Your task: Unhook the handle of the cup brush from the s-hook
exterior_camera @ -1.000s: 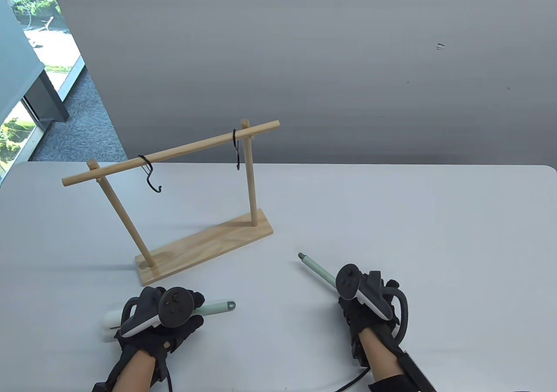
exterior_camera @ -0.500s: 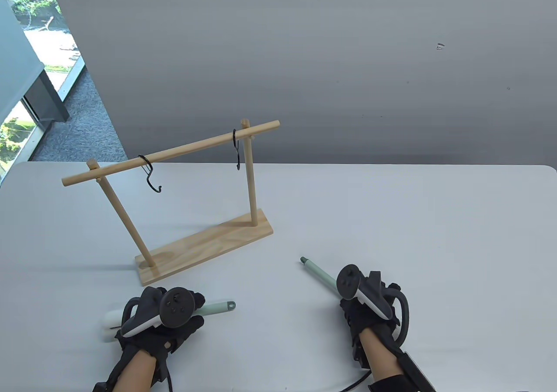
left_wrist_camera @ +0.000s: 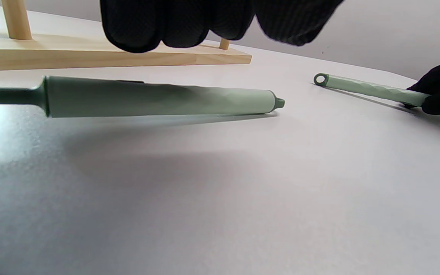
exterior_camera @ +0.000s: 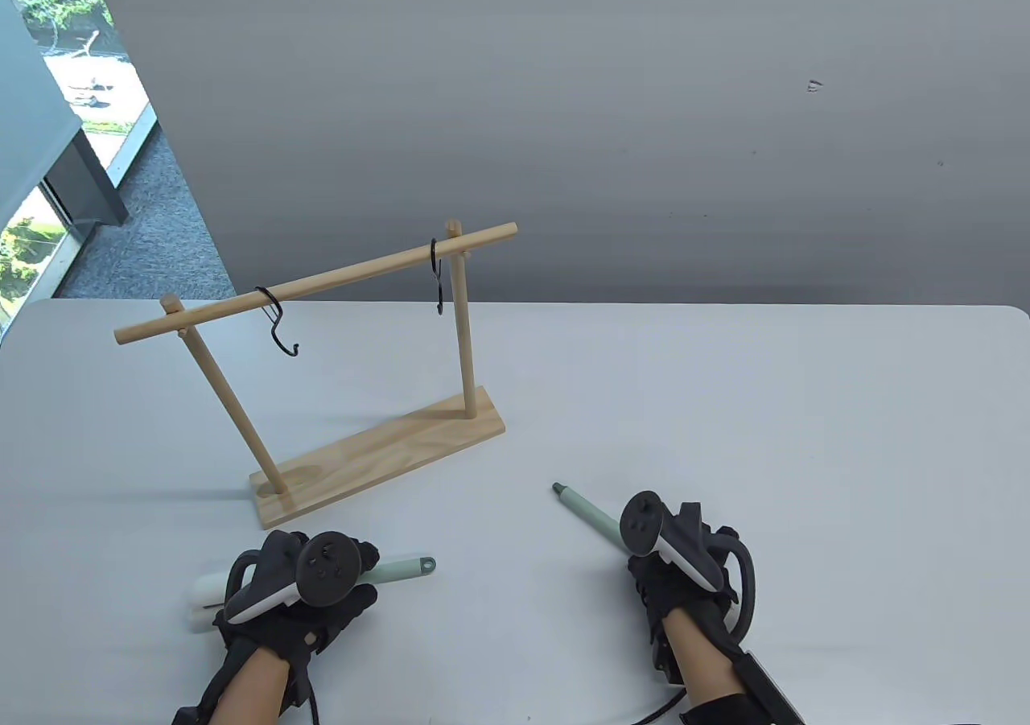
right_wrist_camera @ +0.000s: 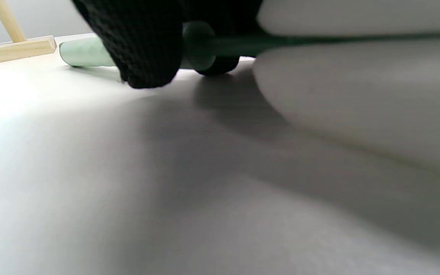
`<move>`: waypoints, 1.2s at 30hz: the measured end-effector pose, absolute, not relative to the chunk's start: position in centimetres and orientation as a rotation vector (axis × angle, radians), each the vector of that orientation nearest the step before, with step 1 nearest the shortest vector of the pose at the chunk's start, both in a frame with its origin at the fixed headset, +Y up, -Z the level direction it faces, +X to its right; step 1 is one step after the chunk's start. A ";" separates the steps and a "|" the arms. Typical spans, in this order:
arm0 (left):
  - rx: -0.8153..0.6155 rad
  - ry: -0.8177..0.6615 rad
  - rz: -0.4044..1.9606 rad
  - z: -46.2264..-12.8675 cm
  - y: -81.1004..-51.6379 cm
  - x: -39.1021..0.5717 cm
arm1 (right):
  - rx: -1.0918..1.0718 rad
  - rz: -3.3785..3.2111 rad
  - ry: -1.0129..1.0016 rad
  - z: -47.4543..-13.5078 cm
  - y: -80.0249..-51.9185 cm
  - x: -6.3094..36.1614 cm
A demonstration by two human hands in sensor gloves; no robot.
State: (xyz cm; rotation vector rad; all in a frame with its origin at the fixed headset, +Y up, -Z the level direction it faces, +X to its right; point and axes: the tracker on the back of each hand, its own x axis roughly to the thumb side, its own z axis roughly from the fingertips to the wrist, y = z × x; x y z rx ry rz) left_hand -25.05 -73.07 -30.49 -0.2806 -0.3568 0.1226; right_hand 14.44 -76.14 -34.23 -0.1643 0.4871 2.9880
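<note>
Two pale-green plastic cup brushes on table: left hand (exterior_camera: 302, 596) hovers fingers-apart over one (left_wrist_camera: 159, 101); right hand (exterior_camera: 676, 572) grips other (exterior_camera: 587, 509).

Two pale mint-green brush handles (exterior_camera: 400, 570) (exterior_camera: 591, 512) lie on a plain white surface (exterior_camera: 724, 435); the rack (exterior_camera: 378, 451) is light grained wood, its S-hooks (exterior_camera: 278, 323) black, both gloves (exterior_camera: 338, 604) black.
</note>
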 end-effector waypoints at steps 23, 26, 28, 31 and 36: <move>-0.254 -0.360 0.117 -30.4 -72.8 -24.8 | -0.091 2.944 0.344 -33.8 -74.4 14.6; -0.224 -0.367 0.102 -30.2 -72.5 -24.5 | -0.048 2.941 0.289 -33.5 -73.5 14.5; -0.199 -0.369 0.098 -30.1 -72.4 -24.3 | -0.020 2.935 0.238 -33.4 -72.9 14.3; -0.169 -0.375 0.090 -30.0 -72.4 -24.0 | 0.021 2.935 0.166 -33.1 -72.2 14.0; -0.115 -0.397 0.068 -29.9 -72.4 -23.2 | 0.114 2.963 0.027 -31.4 -71.1 13.5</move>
